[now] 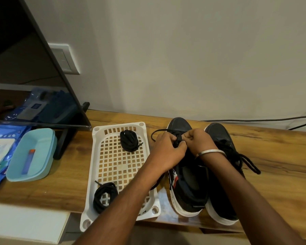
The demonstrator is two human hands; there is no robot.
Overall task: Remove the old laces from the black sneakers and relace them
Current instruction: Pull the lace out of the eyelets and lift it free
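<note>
Two black sneakers with white soles stand side by side on the wooden table, toes toward the wall. Over the left sneaker [187,188], my left hand [166,152] and my right hand [198,140] meet at the eyelets near the toe, both pinching its black lace [155,134], which loops out to the left. The right sneaker [221,174] is laced, its loose ends trailing right. Two coiled black laces lie in the white tray: one [130,142] at the far end, one [104,196] at the near end.
The white perforated tray [117,167] lies left of the sneakers. A teal dish [42,147] holding a blue tube, blue wipe packs [0,151] and a screen on a stand [34,68] fill the left. A cable [254,120] runs along the wall.
</note>
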